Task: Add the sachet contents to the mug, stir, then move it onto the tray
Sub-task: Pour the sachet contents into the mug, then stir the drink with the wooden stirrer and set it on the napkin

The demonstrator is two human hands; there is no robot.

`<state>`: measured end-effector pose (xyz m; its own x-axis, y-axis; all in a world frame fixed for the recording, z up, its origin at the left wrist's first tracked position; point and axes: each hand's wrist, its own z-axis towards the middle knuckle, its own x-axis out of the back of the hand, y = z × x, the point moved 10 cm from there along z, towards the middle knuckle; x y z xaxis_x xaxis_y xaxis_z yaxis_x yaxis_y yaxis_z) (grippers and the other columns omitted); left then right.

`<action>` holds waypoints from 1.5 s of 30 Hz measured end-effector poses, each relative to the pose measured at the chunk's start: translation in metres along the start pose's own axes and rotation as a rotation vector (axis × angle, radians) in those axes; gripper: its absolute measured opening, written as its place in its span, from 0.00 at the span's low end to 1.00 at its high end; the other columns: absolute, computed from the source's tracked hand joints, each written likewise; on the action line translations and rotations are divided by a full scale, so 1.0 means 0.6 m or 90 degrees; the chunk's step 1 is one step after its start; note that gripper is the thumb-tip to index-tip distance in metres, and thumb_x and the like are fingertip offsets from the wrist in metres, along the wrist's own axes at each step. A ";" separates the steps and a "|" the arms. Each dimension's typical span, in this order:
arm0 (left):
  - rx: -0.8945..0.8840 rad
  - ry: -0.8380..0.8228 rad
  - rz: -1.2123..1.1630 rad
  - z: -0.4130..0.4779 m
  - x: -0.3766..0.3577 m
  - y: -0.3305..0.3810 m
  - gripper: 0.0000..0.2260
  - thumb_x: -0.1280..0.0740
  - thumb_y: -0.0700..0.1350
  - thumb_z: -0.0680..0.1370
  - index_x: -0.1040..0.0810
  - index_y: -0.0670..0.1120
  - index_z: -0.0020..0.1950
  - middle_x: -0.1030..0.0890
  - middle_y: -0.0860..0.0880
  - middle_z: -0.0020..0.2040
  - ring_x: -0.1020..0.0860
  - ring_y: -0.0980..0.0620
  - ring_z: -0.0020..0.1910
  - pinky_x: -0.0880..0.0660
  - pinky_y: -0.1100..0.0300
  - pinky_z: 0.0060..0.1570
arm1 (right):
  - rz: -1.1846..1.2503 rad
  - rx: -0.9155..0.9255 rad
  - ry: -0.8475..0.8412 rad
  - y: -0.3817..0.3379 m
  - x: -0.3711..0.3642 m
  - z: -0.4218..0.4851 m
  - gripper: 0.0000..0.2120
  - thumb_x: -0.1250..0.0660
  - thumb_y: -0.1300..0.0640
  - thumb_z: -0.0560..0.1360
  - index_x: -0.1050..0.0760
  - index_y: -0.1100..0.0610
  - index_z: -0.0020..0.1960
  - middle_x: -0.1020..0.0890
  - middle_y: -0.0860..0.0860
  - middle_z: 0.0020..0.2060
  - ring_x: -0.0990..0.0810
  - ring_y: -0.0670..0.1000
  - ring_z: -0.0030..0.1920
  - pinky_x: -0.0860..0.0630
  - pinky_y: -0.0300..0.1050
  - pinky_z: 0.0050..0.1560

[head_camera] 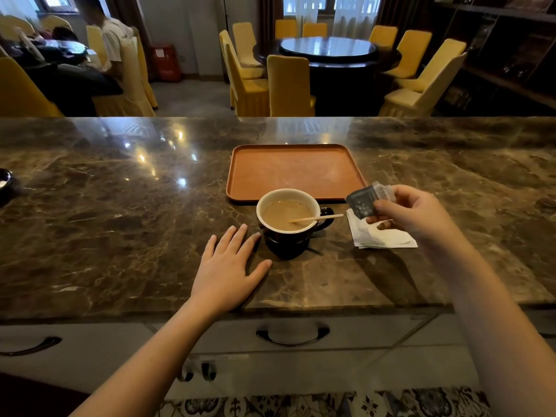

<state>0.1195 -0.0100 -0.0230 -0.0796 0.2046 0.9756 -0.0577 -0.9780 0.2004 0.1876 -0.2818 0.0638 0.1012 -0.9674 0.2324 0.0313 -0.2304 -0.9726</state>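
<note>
sachet (362, 201): pinched between thumb and fingers of the right hand (412, 215), held above the white napkin (380, 236), right of the mug (288, 224). left hand (230, 263): flat on the marble counter (120, 206), fingers spread, fingertips just beside the mug. risk: pouring from this offset spills powder onto the counter; the wooden stirrer (316, 218) can tip out on transfer to the tray (296, 171).

1. The counter (120, 206) looks like polished brown marble with pale veins, glossy enough to mirror lights.
2. The tray (296, 171) is a matt orange-brown, smooth, probably plastic.
3. The mug (287, 245) appears to be glazed ceramic, shiny black outside and cream inside.
4. The stirrer (319, 218) is thin, pale wood.
5. The sachet (362, 200) seems a dark, crinkled foil or plastic film.
6. The napkin (382, 236) is white, matt, soft paper.
</note>
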 end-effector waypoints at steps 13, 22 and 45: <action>-0.007 -0.040 0.031 0.000 -0.007 0.004 0.28 0.57 0.64 0.76 0.56 0.56 0.73 0.56 0.51 0.76 0.60 0.53 0.73 0.62 0.49 0.70 | -0.251 0.029 -0.070 0.046 -0.019 -0.049 0.07 0.32 0.60 0.72 0.23 0.51 0.36 0.20 0.49 0.34 0.23 0.46 0.35 0.28 0.37 0.35; -0.001 -0.040 0.029 -0.002 -0.006 0.005 0.29 0.57 0.65 0.75 0.55 0.56 0.73 0.56 0.51 0.76 0.60 0.53 0.73 0.62 0.50 0.70 | -0.255 0.046 -0.103 0.049 -0.031 -0.057 0.05 0.32 0.58 0.72 0.22 0.52 0.38 0.20 0.47 0.33 0.23 0.41 0.35 0.31 0.37 0.36; -0.003 -0.040 0.040 -0.001 -0.008 0.005 0.29 0.59 0.65 0.76 0.56 0.56 0.73 0.56 0.51 0.76 0.60 0.53 0.73 0.63 0.49 0.70 | -0.545 0.125 -0.122 0.056 -0.072 -0.027 0.15 0.29 0.55 0.69 0.27 0.53 0.55 0.28 0.48 0.48 0.29 0.48 0.48 0.32 0.40 0.47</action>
<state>0.1193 -0.0138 -0.0269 -0.0202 0.1394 0.9900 -0.0592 -0.9887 0.1380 0.1681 -0.2494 0.0211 0.1283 -0.4340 0.8917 0.3398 -0.8255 -0.4506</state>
